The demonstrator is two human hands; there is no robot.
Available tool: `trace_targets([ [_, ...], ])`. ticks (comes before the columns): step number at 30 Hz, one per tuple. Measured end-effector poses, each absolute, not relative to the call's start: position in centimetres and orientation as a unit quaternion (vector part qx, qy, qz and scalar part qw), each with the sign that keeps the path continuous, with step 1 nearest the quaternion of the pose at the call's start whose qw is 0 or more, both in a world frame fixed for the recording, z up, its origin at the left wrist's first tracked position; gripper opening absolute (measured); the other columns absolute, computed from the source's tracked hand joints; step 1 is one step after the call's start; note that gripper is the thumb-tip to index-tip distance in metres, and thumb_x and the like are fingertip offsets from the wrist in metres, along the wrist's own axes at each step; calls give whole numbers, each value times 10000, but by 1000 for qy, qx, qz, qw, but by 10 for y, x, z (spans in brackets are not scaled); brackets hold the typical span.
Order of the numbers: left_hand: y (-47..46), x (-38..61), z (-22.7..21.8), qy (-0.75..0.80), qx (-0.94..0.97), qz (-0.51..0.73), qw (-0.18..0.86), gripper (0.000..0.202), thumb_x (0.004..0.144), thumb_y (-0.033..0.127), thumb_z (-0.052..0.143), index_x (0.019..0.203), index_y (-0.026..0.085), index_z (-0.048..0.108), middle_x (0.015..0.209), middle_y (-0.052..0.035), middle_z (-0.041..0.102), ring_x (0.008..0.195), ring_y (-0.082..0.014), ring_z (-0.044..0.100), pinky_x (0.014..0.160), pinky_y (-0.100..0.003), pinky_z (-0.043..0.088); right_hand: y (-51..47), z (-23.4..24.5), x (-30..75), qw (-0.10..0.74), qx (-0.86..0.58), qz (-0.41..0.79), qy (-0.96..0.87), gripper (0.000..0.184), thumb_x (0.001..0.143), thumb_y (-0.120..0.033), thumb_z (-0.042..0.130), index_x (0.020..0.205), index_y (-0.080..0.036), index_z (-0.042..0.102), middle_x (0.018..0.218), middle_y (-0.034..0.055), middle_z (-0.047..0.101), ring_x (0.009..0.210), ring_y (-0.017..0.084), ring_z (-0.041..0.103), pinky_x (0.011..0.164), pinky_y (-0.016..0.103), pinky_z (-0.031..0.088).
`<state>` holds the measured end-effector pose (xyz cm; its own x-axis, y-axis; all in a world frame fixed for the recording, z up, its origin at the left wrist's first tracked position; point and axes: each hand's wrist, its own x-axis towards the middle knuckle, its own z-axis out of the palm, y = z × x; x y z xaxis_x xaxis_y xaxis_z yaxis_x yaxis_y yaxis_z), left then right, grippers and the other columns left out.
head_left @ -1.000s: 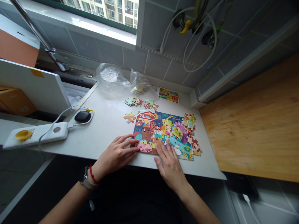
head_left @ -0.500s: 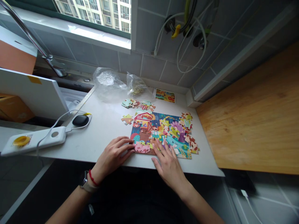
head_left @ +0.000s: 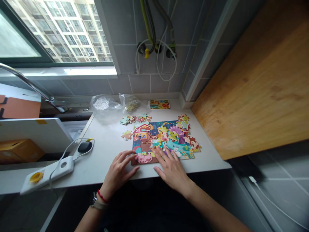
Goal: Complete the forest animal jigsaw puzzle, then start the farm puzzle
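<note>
Puzzle (head_left: 173, 147): 12 o'clock from my right hand (head_left: 172, 168), fingers spread on it; 2 o'clock from my left hand (head_left: 118, 170), fingers parted, contact unclear.

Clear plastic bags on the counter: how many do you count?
2. The larger bag lies on the left; the smaller bag is right of it, behind the loose puzzle pieces and left of the picture card. Another could be hidden in their folds.

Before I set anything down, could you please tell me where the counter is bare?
A bare patch of counter lies between the black gadget and left hand; a narrow strip, between puzzle and wooden panel. Behind the puzzle, loose pieces, plastic bags and a card crowd it.
</note>
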<state>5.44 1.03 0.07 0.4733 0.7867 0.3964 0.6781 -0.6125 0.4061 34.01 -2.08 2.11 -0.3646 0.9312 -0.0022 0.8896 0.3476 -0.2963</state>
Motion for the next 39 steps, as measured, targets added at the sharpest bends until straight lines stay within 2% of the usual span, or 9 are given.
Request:
trace_targets([
  [6, 12, 56, 2, 445, 845, 286, 79, 373, 1030, 420, 653, 1373, 278, 611, 1362, -101, 668, 1232, -297, 650, 1009, -487, 594, -22, 3, 375, 157, -596, 53, -786, 696, 1043, -418, 580, 1688, -276, 360, 1778, 98, 274, 1643, 394, 239, 1279, 633, 303],
  [9, 12, 57, 2, 446, 846, 282, 71, 380, 1032, 420, 645, 1385, 284, 603, 1362, -101, 674, 1234, -301, 653, 1012, -491, 591, -4, 6, 416, 153, -656, 23, -739, 673, 1038, -439, 575, 1660, -235, 419, 1729, 137, 394, 1625, 420, 274, 1266, 660, 293],
  [12, 12, 57, 3, 449, 849, 270, 66, 378, 1027, 415, 649, 1378, 281, 607, 1357, -96, 682, 1228, -298, 660, 1009, -484, 591, 18, 17, 459, 114, -710, 29, -695, 617, 1004, -373, 625, 1590, -213, 520, 1595, 165, 574, 1568, 427, 383, 1205, 614, 392],
  [15, 11, 58, 4, 452, 849, 265, 62, 365, 1022, 408, 657, 1361, 278, 618, 1346, -88, 688, 1218, -290, 667, 1008, -473, 593, 36, 29, 487, 82, -727, 53, -680, 540, 961, -355, 688, 1484, -234, 628, 1443, 161, 680, 1329, 372, 626, 1040, 466, 528],
  [17, 11, 59, 5, 453, 849, 266, 60, 357, 1021, 404, 658, 1354, 278, 621, 1339, -86, 691, 1213, -286, 670, 1007, -467, 595, 47, 33, 496, 79, -724, 71, -682, 462, 970, -368, 672, 1413, -237, 685, 1355, 153, 711, 1204, 337, 680, 949, 405, 549],
  [26, 11, 60, 4, 461, 844, 266, 63, 345, 1029, 413, 641, 1344, 273, 628, 1326, -107, 695, 1207, -298, 678, 1001, -475, 599, 83, 29, 512, 121, -737, 122, -653, 378, 782, -286, 832, 1145, -180, 809, 1131, 163, 745, 1056, 306, 716, 915, 348, 539],
  [29, 10, 60, 5, 461, 844, 265, 68, 351, 1031, 404, 639, 1354, 267, 618, 1324, -118, 691, 1208, -303, 676, 1004, -488, 594, 85, 28, 517, 150, -735, 147, -645, 288, 788, -329, 839, 1038, -189, 808, 1080, 143, 752, 914, 263, 742, 795, 324, 565],
  [33, 9, 61, 6, 460, 843, 268, 77, 329, 1028, 371, 646, 1338, 265, 619, 1320, -113, 690, 1212, -298, 667, 1003, -489, 591, 94, 33, 522, 216, -712, 220, -631, 140, 858, -340, 772, 894, -205, 758, 797, 67, 769, 647, 199, 717, 581, 283, 544],
  [39, 9, 61, 6, 465, 838, 269, 92, 291, 1033, 359, 643, 1306, 261, 622, 1313, -111, 684, 1219, -297, 652, 1010, -490, 577, 134, 58, 491, 268, -635, 290, -664, 196, 868, -373, 742, 927, -198, 806, 856, 73, 827, 812, 231, 775, 693, 289, 592],
])
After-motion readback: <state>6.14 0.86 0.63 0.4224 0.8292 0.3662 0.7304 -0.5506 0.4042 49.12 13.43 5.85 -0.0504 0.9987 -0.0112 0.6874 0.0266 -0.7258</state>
